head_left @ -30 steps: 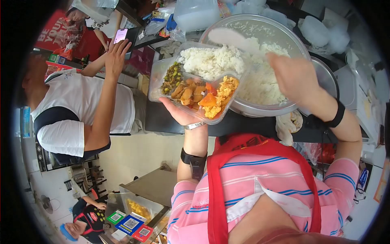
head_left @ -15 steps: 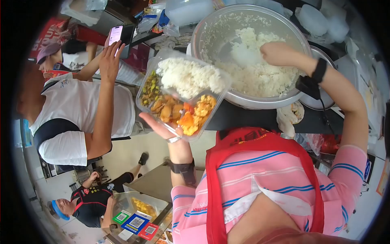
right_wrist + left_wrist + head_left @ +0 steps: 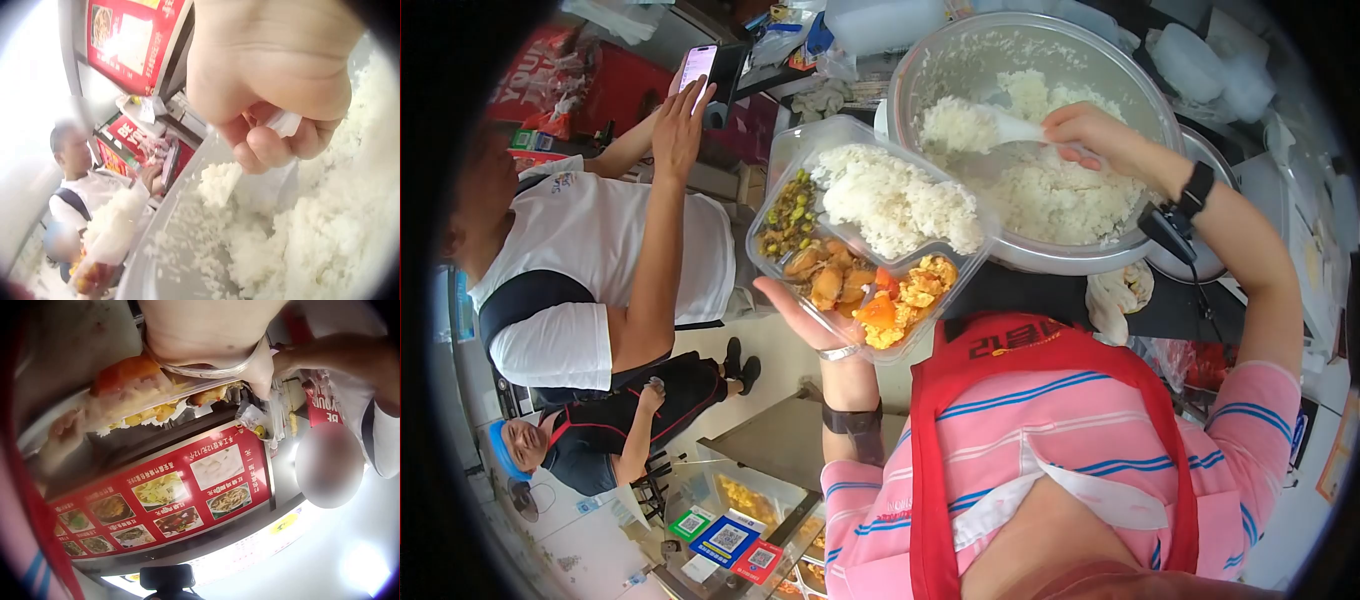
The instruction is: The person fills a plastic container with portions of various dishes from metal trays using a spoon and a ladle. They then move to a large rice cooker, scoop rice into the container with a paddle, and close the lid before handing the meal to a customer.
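Note:
My left hand (image 3: 805, 315) carries a clear plastic meal box (image 3: 800, 150) from below, thumb stretched out along its near side and the other fingers hidden underneath. White rice (image 3: 900, 205) fills its large compartment; chopped greens (image 3: 788, 215), brown chunks (image 3: 830, 275) and tomato with egg (image 3: 905, 305) sit in the others. Curled round the handle of a white rice paddle (image 3: 1020, 130), my right hand (image 3: 1090, 135) is over the big metal rice pot (image 3: 1065, 262). A clump of rice (image 3: 958, 125) sits on the paddle. In the right wrist view the fingers (image 3: 269, 147) wrap the handle.
A person in a white shirt (image 3: 650, 240) stands at left with a phone (image 3: 698, 68). Another in a blue cap (image 3: 505, 450) is behind, past a food case with QR signs (image 3: 728, 540). A cloth-like bundle (image 3: 1115, 300) lies beside the pot; plastic containers (image 3: 1190, 65) stand behind it.
The right hand dipped the paddle into the pot's rice and now lifts a clump on it. The meal box moved left and nearer my body, then slightly right. The blue-capped person shifted.

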### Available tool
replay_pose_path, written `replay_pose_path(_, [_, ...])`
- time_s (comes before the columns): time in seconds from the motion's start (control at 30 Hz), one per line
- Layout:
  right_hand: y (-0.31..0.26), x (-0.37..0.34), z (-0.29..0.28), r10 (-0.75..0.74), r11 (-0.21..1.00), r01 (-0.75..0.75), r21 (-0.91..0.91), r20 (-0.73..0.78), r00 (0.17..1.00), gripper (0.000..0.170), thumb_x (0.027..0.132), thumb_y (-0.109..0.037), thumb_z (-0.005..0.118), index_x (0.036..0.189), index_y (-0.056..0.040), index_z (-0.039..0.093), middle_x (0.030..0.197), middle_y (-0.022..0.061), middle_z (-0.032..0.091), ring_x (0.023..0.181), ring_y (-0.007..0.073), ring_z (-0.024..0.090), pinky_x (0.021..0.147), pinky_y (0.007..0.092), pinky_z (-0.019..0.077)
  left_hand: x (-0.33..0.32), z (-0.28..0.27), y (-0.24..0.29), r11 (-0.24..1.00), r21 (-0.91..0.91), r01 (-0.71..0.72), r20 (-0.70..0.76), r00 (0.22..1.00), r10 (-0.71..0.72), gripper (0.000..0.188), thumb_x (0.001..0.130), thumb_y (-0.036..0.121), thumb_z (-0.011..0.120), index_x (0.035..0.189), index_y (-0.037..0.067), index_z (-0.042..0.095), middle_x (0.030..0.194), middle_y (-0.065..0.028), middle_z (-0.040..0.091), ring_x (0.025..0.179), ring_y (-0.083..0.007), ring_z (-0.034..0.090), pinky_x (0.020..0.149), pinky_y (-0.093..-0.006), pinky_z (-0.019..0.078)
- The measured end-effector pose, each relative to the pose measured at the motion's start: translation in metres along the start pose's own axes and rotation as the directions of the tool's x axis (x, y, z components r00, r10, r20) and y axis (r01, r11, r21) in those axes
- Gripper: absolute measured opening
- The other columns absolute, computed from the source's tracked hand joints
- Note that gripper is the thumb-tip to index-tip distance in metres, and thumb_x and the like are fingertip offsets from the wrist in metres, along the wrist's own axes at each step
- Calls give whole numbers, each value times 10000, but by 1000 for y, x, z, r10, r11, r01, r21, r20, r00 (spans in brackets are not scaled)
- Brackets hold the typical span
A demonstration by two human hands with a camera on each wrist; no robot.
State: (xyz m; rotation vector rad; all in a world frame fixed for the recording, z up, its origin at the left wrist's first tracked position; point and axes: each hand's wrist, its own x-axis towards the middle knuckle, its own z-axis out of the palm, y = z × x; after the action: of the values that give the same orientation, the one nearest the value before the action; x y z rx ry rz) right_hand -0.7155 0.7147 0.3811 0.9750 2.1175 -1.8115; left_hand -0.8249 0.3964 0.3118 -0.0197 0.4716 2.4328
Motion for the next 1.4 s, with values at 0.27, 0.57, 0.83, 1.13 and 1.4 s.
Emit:
replay_pose_path(0.27, [-65, -66, 2, -373, 841, 293, -454, -94, 923, 230, 788, -161, 455, 890, 12, 567, 507, 44, 488, 339, 92, 402, 334, 224, 315, 19, 38, -42, 984, -70, 161, 98, 983, -154, 675, 774, 597, 389, 1188, 65, 372, 1047, -128, 526, 913, -306, 531, 797, -429, 438])
replay_pose_path(0.57, [-46, -95, 32, -743, -108, 184, -977, 202, 638, 241, 659, -94, 522, 881, 1, 524, 623, 85, 545, 531, 241, 568, 455, 347, 435, 25, 58, -61, 986, -20, 167, 136, 977, -163, 669, 782, 592, 379, 1194, 65, 359, 1038, -120, 519, 900, -281, 538, 775, -410, 456])
replay_pose_path(0.83, [-42, -106, 20, -746, -370, 245, -896, 444, 497, 417, 620, -59, 504, 1034, -14, 519, 595, 28, 423, 474, 164, 449, 438, 281, 350, 23, 57, -51, 987, -24, 157, 86, 984, -155, 687, 778, 594, 383, 1211, 63, 342, 1085, -117, 492, 937, -283, 515, 794, -407, 443])
replay_pose_path(1.13, [-42, -92, 17, -766, -443, 272, -854, 518, 380, 384, 611, -110, 528, 984, -20, 542, 600, 13, 452, 470, 156, 463, 441, 287, 347, 17, 55, -44, 978, -74, 196, 83, 978, -190, 681, 773, 586, 404, 1192, 51, 363, 1058, -129, 504, 900, -288, 524, 773, -400, 450])
replay_pose_path(1.4, [-23, -129, 7, -681, -393, 477, -786, 597, 423, 395, 607, -94, 534, 997, -31, 545, 586, 10, 435, 445, 162, 435, 432, 295, 326, 8, 55, -57, 982, -120, 146, 159, 979, -126, 647, 788, 542, 427, 1209, 54, 370, 1162, -111, 457, 1017, -255, 468, 877, -376, 386])
